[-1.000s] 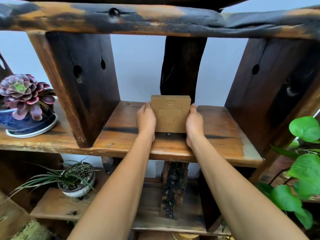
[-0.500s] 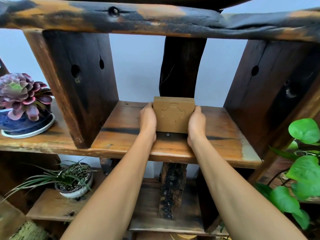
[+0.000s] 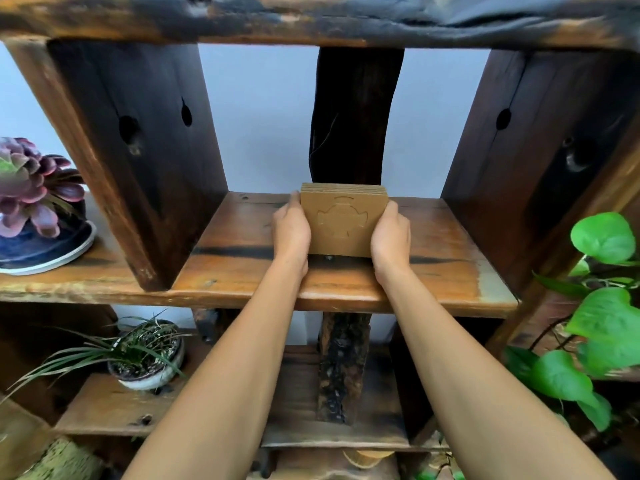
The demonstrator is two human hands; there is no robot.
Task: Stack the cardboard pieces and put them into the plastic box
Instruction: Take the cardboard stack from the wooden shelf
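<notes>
**Cardboard stack (image 3: 344, 223) squared up, box yet to be found**

A wooden shelf (image 3: 450, 258) runs under the grip and well out to either side of it. Between the palms the stack stands on edge; whether its bottom edge touches the board, I can't tell. The left hand (image 3: 291, 233) holds its left side and the right hand (image 3: 391, 237) its right, both pressing inward. Since a second ago the stack has tipped so its top edges show, and the layers sit flush. Stacking looks finished to me. No plastic box is in sight, so carrying the stack there should come next.
</notes>
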